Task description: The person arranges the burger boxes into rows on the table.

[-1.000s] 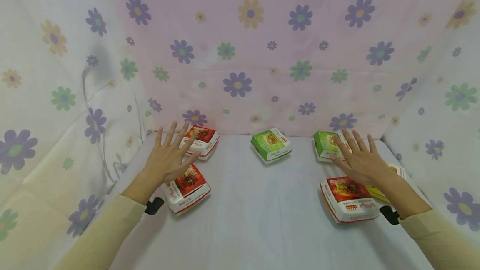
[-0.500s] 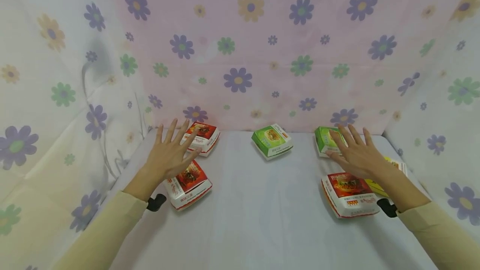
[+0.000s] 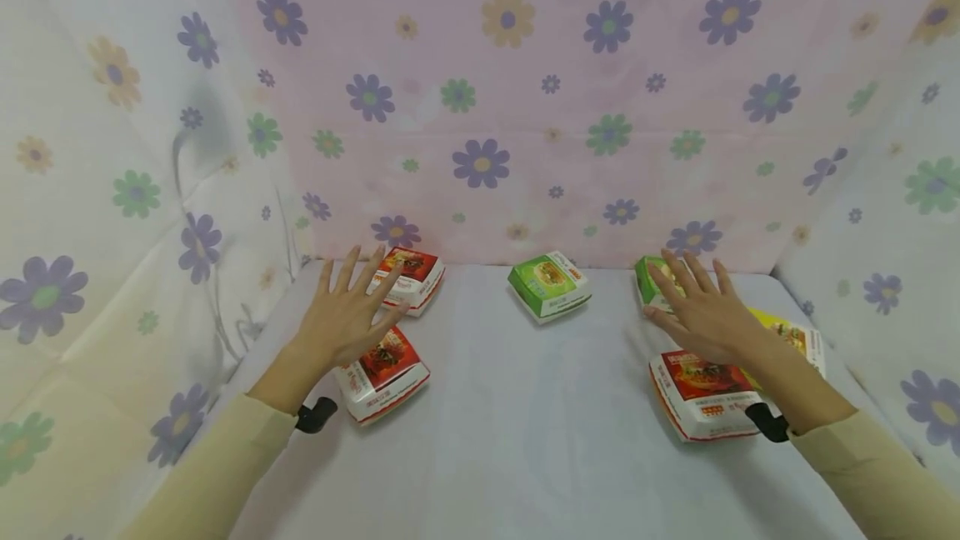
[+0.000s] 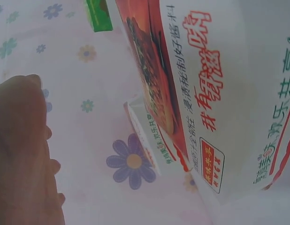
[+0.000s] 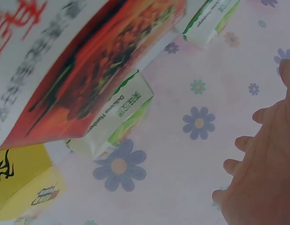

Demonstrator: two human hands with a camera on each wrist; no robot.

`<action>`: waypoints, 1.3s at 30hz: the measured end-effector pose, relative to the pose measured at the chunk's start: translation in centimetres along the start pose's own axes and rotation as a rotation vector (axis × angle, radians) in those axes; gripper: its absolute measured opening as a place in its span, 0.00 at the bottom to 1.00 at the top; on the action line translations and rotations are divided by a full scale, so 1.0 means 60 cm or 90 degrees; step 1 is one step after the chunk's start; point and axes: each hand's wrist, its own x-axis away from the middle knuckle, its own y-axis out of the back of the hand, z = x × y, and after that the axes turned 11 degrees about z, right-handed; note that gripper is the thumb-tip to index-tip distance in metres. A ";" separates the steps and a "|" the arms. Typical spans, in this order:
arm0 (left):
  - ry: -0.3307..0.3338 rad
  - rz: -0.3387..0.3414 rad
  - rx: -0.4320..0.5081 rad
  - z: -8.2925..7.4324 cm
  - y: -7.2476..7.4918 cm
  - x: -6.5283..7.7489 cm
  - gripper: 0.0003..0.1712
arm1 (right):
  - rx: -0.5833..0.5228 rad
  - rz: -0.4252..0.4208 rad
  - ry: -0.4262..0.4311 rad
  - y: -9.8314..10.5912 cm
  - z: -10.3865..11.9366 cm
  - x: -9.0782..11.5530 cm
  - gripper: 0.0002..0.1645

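Observation:
My left hand [image 3: 341, 319], fingers spread, hangs above two red-and-white burger boxes, a nearer one [image 3: 386, 373] and a farther one [image 3: 416, 273]. It holds nothing. In the left wrist view the nearer red box [image 4: 215, 93] fills the right side, apart from the hand [image 4: 23, 154]. My right hand [image 3: 705, 319] is likewise spread and holds nothing. It overlaps a green box [image 3: 651, 280] and lies over a red burger box [image 3: 697, 394] and a yellow box [image 3: 798, 336]. The right wrist view shows that red box [image 5: 103, 70] apart from the hand [image 5: 267, 154].
A green-and-white burger box [image 3: 550, 286] sits at the back middle of the white table [image 3: 510, 440]. Flower-patterned cloth [image 3: 480, 65] rises behind and on both sides. Black wrist straps [image 3: 317, 415] show at the cuffs.
My right hand has shifted slightly left, showing more of the yellow box and less of the green one. My left hand stays spread in nearly the same place. The boxes have not moved.

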 end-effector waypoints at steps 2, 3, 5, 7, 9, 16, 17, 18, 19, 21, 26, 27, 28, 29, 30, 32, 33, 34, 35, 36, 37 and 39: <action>0.001 -0.005 -0.003 0.000 0.001 0.003 0.42 | -0.008 0.003 0.003 0.000 0.006 -0.001 0.47; 0.000 -0.007 -0.004 0.000 0.000 0.004 0.41 | -0.016 0.008 0.006 0.000 0.009 -0.002 0.48; -0.004 -0.011 -0.008 -0.001 0.000 0.005 0.41 | -0.030 0.016 0.010 -0.004 0.014 -0.003 0.49; -0.010 -0.015 -0.009 -0.002 0.000 0.004 0.40 | -0.045 0.018 0.015 -0.007 0.019 -0.004 0.49; -0.016 -0.023 -0.007 -0.003 0.000 0.003 0.40 | -0.055 0.017 0.021 -0.007 0.024 -0.004 0.49; -0.036 -0.064 0.029 -0.009 0.006 -0.002 0.43 | -0.083 -0.011 0.040 0.000 0.046 -0.007 0.52; -0.036 -0.065 0.032 -0.010 0.006 -0.003 0.43 | -0.088 -0.011 0.040 -0.001 0.048 -0.007 0.52; -0.037 -0.064 0.036 -0.010 0.005 -0.004 0.43 | -0.091 -0.012 0.042 -0.002 0.050 -0.008 0.53; -0.037 -0.063 0.038 -0.011 0.005 -0.004 0.44 | -0.098 -0.013 0.045 -0.002 0.053 -0.008 0.53; -0.036 -0.061 0.042 -0.012 0.006 -0.006 0.43 | -0.111 -0.015 0.056 -0.002 0.056 -0.010 0.54; -0.034 -0.074 0.062 -0.014 0.011 -0.007 0.42 | -0.146 -0.018 0.079 0.004 0.066 -0.017 0.51; -0.034 -0.074 0.066 -0.014 0.011 -0.006 0.42 | -0.155 -0.017 0.080 0.004 0.068 -0.017 0.51; -0.035 -0.075 0.071 -0.015 0.010 -0.005 0.41 | -0.163 -0.016 0.081 0.004 0.072 -0.017 0.50; -0.035 -0.072 0.076 -0.016 0.008 -0.003 0.41 | -0.174 -0.013 0.081 0.003 0.075 -0.016 0.50; -0.036 -0.068 0.081 -0.018 0.007 -0.001 0.41 | -0.186 -0.011 0.082 0.002 0.080 -0.014 0.50; -0.036 -0.058 0.088 -0.020 0.005 0.002 0.41 | -0.202 -0.009 0.087 0.001 0.089 -0.012 0.49; -0.035 -0.055 0.092 -0.020 0.005 0.003 0.41 | -0.206 -0.011 0.091 0.000 0.095 -0.012 0.49; -0.035 -0.054 0.099 -0.021 0.005 0.003 0.41 | -0.212 -0.012 0.097 0.000 0.100 -0.013 0.48; -0.033 -0.054 0.104 -0.021 0.006 0.002 0.41 | -0.216 -0.014 0.105 0.000 0.106 -0.015 0.48; -0.033 -0.055 0.112 -0.020 0.008 0.001 0.41 | -0.218 -0.015 0.111 0.000 0.111 -0.017 0.47; -0.032 -0.057 0.120 -0.019 0.010 0.000 0.41 | -0.223 -0.018 0.120 0.001 0.116 -0.020 0.47; -0.034 -0.059 0.141 -0.016 0.015 -0.005 0.40 | -0.231 -0.020 0.134 0.004 0.126 -0.026 0.46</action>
